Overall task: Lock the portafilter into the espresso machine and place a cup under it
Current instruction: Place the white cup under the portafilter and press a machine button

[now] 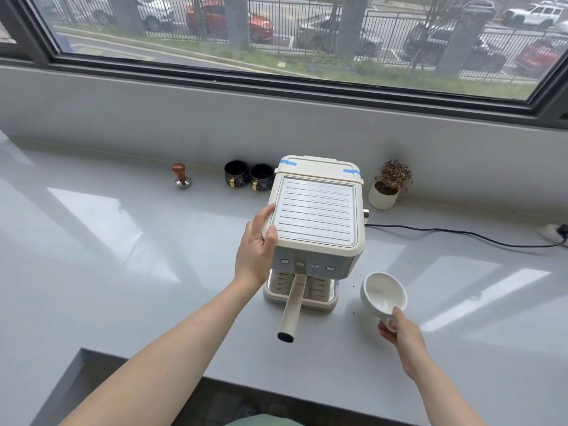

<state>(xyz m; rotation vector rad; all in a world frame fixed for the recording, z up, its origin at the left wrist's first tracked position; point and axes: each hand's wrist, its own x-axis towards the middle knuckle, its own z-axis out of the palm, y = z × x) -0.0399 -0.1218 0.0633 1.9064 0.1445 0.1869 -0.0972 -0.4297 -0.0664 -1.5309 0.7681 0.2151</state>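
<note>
A cream espresso machine (316, 210) stands on the grey counter (123, 256), seen from above. The portafilter's cream handle (292, 305) sticks out from under the machine's front, pointing toward me over the drip tray (319, 295); its basket end is hidden under the machine. My left hand (258, 247) grips the machine's top left front corner. My right hand (399, 333) holds a white cup (384, 292) by its handle, tilted, just right of the drip tray and above the counter.
Two black cups (249, 176) and a wooden-knobbed tamper (182, 176) stand by the back wall left of the machine. A small potted plant (388, 186) sits to the right. A black cable (461, 233) runs right to a socket (556, 232). The counter edge is near me.
</note>
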